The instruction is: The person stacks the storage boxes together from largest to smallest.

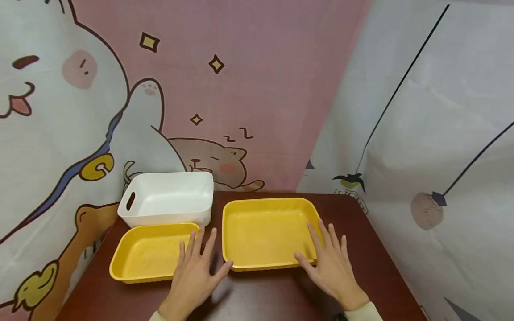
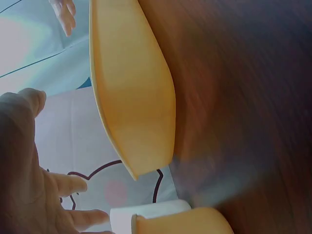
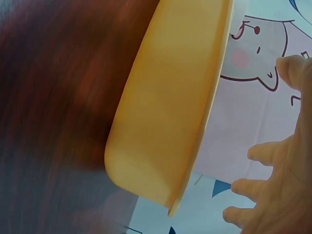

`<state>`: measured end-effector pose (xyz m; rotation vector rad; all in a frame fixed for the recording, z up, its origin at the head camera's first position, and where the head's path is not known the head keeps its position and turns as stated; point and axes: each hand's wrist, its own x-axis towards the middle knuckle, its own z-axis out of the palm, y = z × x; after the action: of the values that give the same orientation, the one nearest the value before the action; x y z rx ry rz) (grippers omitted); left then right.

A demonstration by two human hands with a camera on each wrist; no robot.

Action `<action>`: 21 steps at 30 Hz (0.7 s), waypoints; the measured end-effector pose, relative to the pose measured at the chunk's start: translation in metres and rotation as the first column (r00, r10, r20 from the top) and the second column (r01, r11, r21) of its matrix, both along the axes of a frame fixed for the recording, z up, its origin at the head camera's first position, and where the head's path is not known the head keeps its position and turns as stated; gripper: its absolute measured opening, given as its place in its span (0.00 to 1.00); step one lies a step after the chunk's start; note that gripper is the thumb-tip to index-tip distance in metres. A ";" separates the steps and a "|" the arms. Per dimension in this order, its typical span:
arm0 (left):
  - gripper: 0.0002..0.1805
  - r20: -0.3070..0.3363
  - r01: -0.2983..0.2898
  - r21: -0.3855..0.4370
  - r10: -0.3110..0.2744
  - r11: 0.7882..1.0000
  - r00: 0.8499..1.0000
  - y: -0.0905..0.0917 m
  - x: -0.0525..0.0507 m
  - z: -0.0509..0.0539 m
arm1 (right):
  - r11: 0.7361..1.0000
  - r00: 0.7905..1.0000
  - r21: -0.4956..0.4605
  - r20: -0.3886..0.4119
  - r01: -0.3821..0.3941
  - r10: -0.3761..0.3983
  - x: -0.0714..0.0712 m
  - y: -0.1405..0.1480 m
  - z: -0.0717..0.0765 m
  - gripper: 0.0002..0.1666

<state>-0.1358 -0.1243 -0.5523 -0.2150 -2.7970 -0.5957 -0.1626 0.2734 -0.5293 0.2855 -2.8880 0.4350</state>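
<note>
Two yellow trays stand on the table: a larger one [image 1: 267,234] in the middle and a smaller one [image 1: 150,254] at the left. The left hand [image 1: 195,275], fingers spread, is over the gap between them; in the left wrist view this hand [image 2: 44,175] is beside the larger tray [image 2: 134,92], not gripping it. Fingers spread as well, the right hand [image 1: 331,267] hovers at the larger tray's right front corner. In the right wrist view a space shows between the right hand [image 3: 278,161] and the tray [image 3: 161,107]. Both hands hold nothing.
A white bin [image 1: 170,196] with a handle slot stands behind the smaller tray at the back left. The dark brown table [image 1: 381,276] meets cloth with cartoon animals [image 1: 261,89] at its back, and more cloth hangs along the right side.
</note>
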 end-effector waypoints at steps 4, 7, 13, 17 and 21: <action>0.57 -0.018 0.021 0.017 -0.021 1.000 1.000 0.005 -0.001 -0.001 | 1.000 1.000 -0.007 0.010 0.008 -0.008 -0.005 0.004 0.000 0.59; 0.57 0.012 0.022 0.044 -0.023 0.999 1.000 0.009 -0.001 -0.003 | 1.000 1.000 -0.019 0.015 0.004 -0.004 -0.009 0.005 0.000 0.58; 0.55 0.049 0.051 0.094 -0.056 0.994 0.997 0.018 -0.001 -0.008 | 0.997 0.999 -0.065 0.035 0.031 -0.028 -0.016 0.007 -0.002 0.55; 0.53 0.038 0.069 0.125 -0.075 0.990 0.996 0.023 -0.002 -0.011 | 0.994 0.997 -0.100 0.057 0.052 -0.046 -0.020 0.011 -0.005 0.54; 0.51 0.025 0.088 0.171 -0.094 0.981 0.995 0.027 -0.006 -0.013 | 0.989 0.998 -0.139 0.044 0.048 -0.042 -0.023 0.016 -0.006 0.52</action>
<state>-0.1414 -0.0970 -0.5652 -0.3016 -2.7599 -0.8616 -0.1858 0.2890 -0.5352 0.1907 -2.8785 0.6394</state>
